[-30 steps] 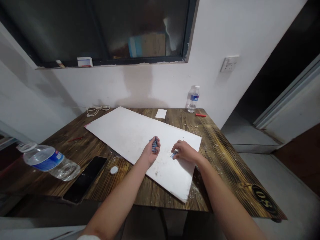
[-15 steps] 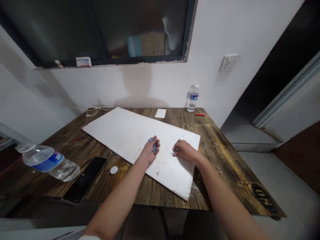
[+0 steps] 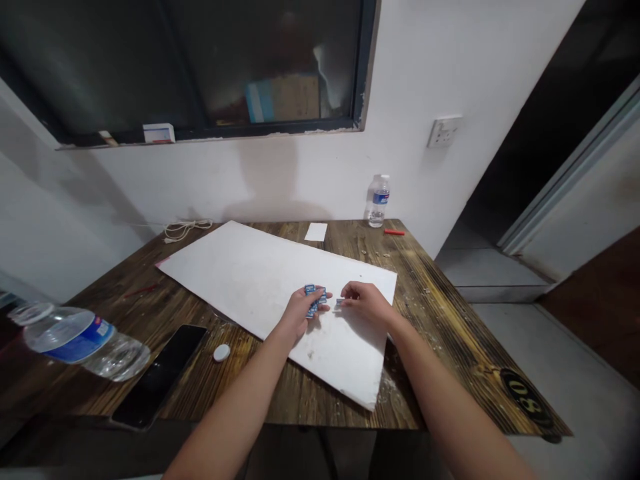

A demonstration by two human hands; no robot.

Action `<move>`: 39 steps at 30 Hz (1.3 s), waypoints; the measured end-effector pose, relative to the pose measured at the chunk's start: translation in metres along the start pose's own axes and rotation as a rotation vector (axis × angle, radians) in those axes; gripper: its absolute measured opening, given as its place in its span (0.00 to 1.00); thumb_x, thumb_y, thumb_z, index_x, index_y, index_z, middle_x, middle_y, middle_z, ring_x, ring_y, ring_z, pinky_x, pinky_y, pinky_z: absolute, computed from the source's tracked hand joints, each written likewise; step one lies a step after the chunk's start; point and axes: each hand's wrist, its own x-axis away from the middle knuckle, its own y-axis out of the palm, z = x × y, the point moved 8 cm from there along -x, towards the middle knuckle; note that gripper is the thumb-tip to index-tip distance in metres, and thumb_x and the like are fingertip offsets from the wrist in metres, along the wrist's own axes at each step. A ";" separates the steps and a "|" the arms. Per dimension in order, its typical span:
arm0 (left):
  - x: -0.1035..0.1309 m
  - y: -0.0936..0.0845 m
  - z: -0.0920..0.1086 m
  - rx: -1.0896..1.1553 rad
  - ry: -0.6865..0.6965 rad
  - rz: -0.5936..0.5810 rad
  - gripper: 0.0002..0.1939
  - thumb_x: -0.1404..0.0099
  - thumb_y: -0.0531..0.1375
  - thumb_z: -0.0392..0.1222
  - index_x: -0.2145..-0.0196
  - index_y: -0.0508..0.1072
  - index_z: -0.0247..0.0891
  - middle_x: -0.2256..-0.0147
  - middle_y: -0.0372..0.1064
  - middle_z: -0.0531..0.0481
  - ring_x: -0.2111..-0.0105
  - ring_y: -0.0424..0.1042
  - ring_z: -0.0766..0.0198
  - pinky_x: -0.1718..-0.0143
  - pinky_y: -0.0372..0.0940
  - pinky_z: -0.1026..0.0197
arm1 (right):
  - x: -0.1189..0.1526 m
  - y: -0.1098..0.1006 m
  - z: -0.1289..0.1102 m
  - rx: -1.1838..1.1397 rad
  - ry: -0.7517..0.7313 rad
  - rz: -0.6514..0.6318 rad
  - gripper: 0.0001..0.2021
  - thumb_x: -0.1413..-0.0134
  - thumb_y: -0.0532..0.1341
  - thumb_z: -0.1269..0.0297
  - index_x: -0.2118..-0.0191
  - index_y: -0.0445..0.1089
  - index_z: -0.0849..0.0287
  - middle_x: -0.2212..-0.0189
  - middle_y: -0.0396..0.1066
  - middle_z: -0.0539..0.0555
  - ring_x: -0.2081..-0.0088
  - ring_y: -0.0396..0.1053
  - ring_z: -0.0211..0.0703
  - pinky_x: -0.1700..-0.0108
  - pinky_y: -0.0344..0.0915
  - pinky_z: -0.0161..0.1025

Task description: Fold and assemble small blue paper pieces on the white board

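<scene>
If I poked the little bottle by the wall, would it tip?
Probably: the bottle stands tall and narrow. It might feel light, since its water seems to sit only near the bottom. Its round sides could let it roll once down.

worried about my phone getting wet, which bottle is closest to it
The left bottle, just beside the black phone at the near left of the table; the other bottle stands at the back, by the wall.

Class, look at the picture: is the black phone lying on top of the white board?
No, the phone lies on the wooden table, apart from the white board.
</scene>
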 end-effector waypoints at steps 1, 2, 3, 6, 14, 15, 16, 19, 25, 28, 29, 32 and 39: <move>-0.001 0.000 0.000 0.002 0.004 0.003 0.12 0.47 0.69 0.37 0.65 0.71 0.33 0.67 0.77 0.41 0.81 0.72 0.68 0.88 0.48 0.73 | -0.002 -0.002 0.001 -0.056 0.001 0.028 0.08 0.55 0.66 0.62 0.67 0.74 0.58 0.73 0.74 0.50 0.70 0.67 0.39 0.67 0.59 0.36; -0.002 -0.001 0.000 0.008 0.009 0.009 0.12 0.47 0.69 0.36 0.66 0.71 0.33 0.67 0.77 0.41 0.81 0.72 0.68 0.88 0.48 0.73 | -0.003 -0.004 0.002 -0.109 0.009 0.052 0.09 0.55 0.66 0.59 0.67 0.75 0.58 0.72 0.74 0.51 0.70 0.68 0.40 0.66 0.60 0.36; -0.002 -0.002 0.000 0.013 0.015 0.018 0.12 0.47 0.69 0.36 0.66 0.72 0.33 0.67 0.76 0.42 0.81 0.72 0.68 0.88 0.48 0.73 | -0.004 -0.005 0.004 -0.158 0.022 0.071 0.11 0.55 0.65 0.57 0.68 0.75 0.59 0.72 0.75 0.51 0.70 0.68 0.41 0.66 0.61 0.37; -0.004 -0.005 0.001 0.003 0.042 0.039 0.12 0.49 0.70 0.37 0.66 0.74 0.32 0.73 0.73 0.47 0.82 0.70 0.71 0.88 0.48 0.72 | -0.006 -0.010 0.009 -0.251 0.067 0.155 0.15 0.57 0.66 0.51 0.72 0.74 0.59 0.74 0.75 0.52 0.71 0.69 0.41 0.67 0.62 0.37; -0.006 -0.005 0.005 -0.082 0.139 0.052 0.17 0.54 0.73 0.45 0.73 0.72 0.32 0.80 0.67 0.52 0.85 0.63 0.73 0.88 0.49 0.72 | -0.004 -0.006 0.013 -0.242 0.141 0.211 0.13 0.57 0.66 0.54 0.72 0.77 0.60 0.74 0.77 0.55 0.70 0.71 0.44 0.65 0.64 0.40; -0.005 -0.005 0.006 -0.092 0.149 0.059 0.17 0.54 0.73 0.45 0.73 0.72 0.32 0.80 0.67 0.52 0.85 0.63 0.73 0.87 0.49 0.72 | -0.004 -0.005 0.012 -0.203 0.134 0.217 0.11 0.55 0.65 0.56 0.72 0.77 0.59 0.73 0.77 0.55 0.70 0.71 0.45 0.64 0.64 0.41; -0.005 -0.005 0.007 -0.103 0.159 0.067 0.17 0.54 0.73 0.45 0.73 0.72 0.32 0.80 0.67 0.52 0.85 0.64 0.72 0.87 0.49 0.71 | -0.004 -0.005 0.012 -0.169 0.126 0.221 0.10 0.54 0.65 0.58 0.72 0.78 0.59 0.72 0.78 0.55 0.69 0.72 0.45 0.63 0.64 0.41; -0.005 -0.005 0.008 -0.137 0.178 0.079 0.17 0.53 0.72 0.46 0.72 0.74 0.32 0.80 0.69 0.50 0.84 0.65 0.71 0.87 0.50 0.71 | -0.005 -0.002 0.011 -0.127 0.119 0.221 0.08 0.54 0.64 0.60 0.71 0.78 0.58 0.72 0.78 0.54 0.68 0.72 0.46 0.62 0.65 0.41; -0.008 -0.007 0.005 -0.240 0.204 0.058 0.16 0.49 0.69 0.47 0.67 0.78 0.32 0.80 0.70 0.48 0.84 0.63 0.72 0.85 0.52 0.71 | -0.004 0.003 0.003 -0.249 0.121 0.238 0.11 0.54 0.64 0.56 0.70 0.76 0.59 0.73 0.76 0.53 0.70 0.70 0.43 0.65 0.64 0.39; -0.007 -0.005 0.005 -0.263 0.228 0.042 0.16 0.48 0.69 0.49 0.68 0.78 0.32 0.83 0.67 0.50 0.85 0.59 0.74 0.84 0.52 0.71 | -0.004 0.009 0.002 -0.366 0.107 0.242 0.12 0.55 0.65 0.55 0.70 0.76 0.59 0.72 0.75 0.54 0.69 0.69 0.42 0.64 0.64 0.39; -0.006 -0.004 0.005 -0.272 0.236 0.040 0.16 0.48 0.69 0.49 0.69 0.77 0.32 0.83 0.67 0.50 0.85 0.59 0.73 0.84 0.52 0.71 | -0.004 0.013 0.003 -0.410 0.106 0.236 0.12 0.55 0.65 0.55 0.70 0.75 0.60 0.72 0.75 0.54 0.69 0.69 0.42 0.63 0.64 0.39; -0.004 -0.004 0.007 -0.307 0.248 0.056 0.17 0.50 0.70 0.49 0.70 0.76 0.32 0.82 0.68 0.50 0.85 0.60 0.73 0.84 0.52 0.71 | -0.005 0.023 0.007 -0.477 0.105 0.209 0.13 0.56 0.66 0.55 0.69 0.75 0.60 0.72 0.75 0.54 0.70 0.69 0.42 0.64 0.63 0.38; -0.008 -0.004 0.006 -0.204 0.196 0.019 0.19 0.50 0.70 0.51 0.69 0.72 0.33 0.77 0.69 0.52 0.84 0.62 0.74 0.86 0.49 0.72 | -0.002 0.017 0.003 -0.298 0.099 0.247 0.10 0.54 0.65 0.59 0.69 0.75 0.60 0.73 0.74 0.52 0.71 0.68 0.41 0.65 0.63 0.38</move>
